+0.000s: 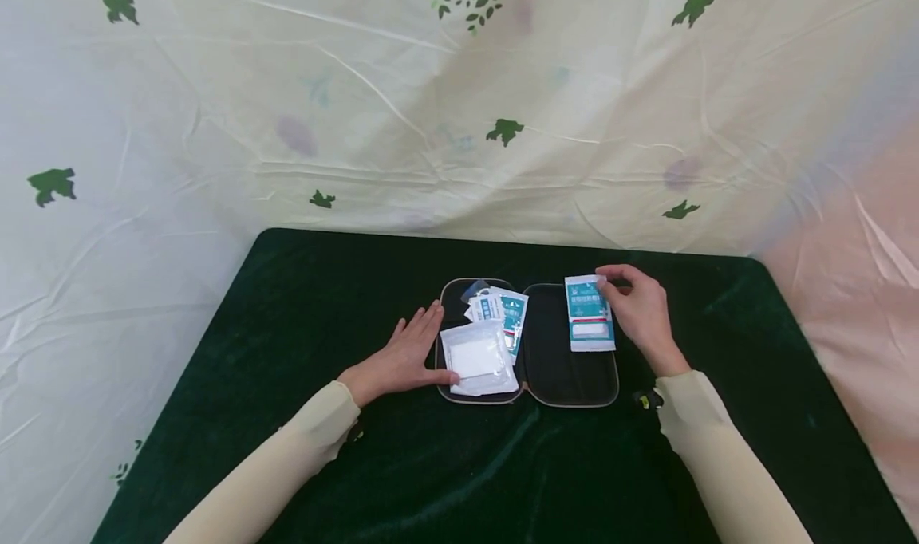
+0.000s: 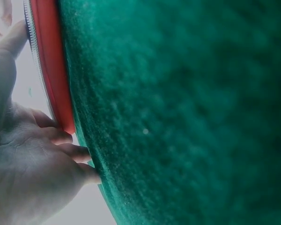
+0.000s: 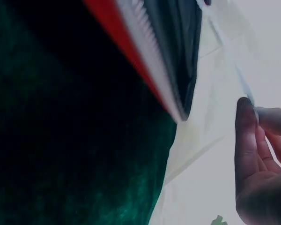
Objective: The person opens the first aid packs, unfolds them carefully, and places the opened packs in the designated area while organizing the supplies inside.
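A zippered case (image 1: pixel 567 384) lies spread flat, black inside and, in the left wrist view, with a red shell (image 2: pixel 51 70). Its left half holds white square packets (image 1: pixel 479 360), with blue-and-white sachets (image 1: pixel 514 313) partly beneath them. My left hand (image 1: pixel 405 356) rests along the left rim, fingers extended and thumb by the white packets' near corner. Over the right half, my right hand (image 1: pixel 641 309) pinches a blue-and-white packet (image 1: pixel 590 313) by its upper right edge, between thumb and fingers. The right wrist view shows that packet edge-on, above the case's zipper rim (image 3: pixel 152 61).
A dark green velvet cloth (image 1: pixel 345 289) covers the table. Pale fabric printed with green leaf shapes (image 1: pixel 505 132) hangs behind and on both sides. Light sleeves (image 1: pixel 280 464) cover both forearms.
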### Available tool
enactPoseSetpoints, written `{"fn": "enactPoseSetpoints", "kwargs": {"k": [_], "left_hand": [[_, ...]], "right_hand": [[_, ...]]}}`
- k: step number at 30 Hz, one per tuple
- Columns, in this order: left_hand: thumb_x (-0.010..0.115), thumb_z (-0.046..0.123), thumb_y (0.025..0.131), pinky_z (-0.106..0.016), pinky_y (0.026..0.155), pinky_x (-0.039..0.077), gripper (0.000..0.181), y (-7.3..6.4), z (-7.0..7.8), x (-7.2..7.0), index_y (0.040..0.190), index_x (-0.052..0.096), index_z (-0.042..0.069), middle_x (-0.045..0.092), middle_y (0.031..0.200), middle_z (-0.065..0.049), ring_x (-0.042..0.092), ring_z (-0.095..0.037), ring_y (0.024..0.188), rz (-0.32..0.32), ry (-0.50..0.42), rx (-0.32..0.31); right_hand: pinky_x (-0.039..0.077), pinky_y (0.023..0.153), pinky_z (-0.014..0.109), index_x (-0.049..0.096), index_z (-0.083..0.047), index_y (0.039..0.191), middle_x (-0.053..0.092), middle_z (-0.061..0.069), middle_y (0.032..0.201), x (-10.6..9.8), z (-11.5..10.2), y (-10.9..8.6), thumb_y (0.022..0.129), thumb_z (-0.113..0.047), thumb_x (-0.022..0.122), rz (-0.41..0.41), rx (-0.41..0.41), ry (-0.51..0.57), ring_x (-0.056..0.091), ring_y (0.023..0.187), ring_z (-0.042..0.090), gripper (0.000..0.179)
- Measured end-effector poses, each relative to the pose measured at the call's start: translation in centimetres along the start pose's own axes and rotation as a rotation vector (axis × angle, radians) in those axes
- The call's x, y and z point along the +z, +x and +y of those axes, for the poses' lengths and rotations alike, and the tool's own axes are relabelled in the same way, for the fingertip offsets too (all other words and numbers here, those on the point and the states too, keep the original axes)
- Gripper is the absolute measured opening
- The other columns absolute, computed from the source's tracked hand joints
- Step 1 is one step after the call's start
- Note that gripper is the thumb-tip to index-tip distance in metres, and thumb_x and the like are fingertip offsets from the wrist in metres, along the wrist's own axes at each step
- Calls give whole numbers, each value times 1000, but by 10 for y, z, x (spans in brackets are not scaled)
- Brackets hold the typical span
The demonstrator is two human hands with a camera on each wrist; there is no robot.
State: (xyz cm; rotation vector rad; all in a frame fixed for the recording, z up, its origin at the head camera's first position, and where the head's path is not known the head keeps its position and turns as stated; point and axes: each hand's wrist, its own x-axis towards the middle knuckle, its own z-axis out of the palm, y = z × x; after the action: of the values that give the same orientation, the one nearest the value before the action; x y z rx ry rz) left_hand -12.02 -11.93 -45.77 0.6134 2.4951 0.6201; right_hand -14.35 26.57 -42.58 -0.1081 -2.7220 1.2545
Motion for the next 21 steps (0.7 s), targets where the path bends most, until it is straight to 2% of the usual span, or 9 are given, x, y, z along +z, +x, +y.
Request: {"fn": "enactPoseSetpoints", "kwargs": {"k": [8,21], "left_hand": [[65,72,89,-57,126,2,118,1,-3,3,167,2,10,-7,173,-7,-1,-31,159,18,19,13],[65,72,89,-56,126,2,117,0,-1,2,167,2,10,-8,173,-6,-3,-30,159,6,20,3]], "right_hand": [[54,92,52,66,-3,131,62,23,134,4,11,5,106,-19,59,-76,42,-52,63,105,39,30],[49,81,45,66,-1,130,64,25,129,4,18,11,106,-16,59,-109,8,-164,60,93,36,29]]}}
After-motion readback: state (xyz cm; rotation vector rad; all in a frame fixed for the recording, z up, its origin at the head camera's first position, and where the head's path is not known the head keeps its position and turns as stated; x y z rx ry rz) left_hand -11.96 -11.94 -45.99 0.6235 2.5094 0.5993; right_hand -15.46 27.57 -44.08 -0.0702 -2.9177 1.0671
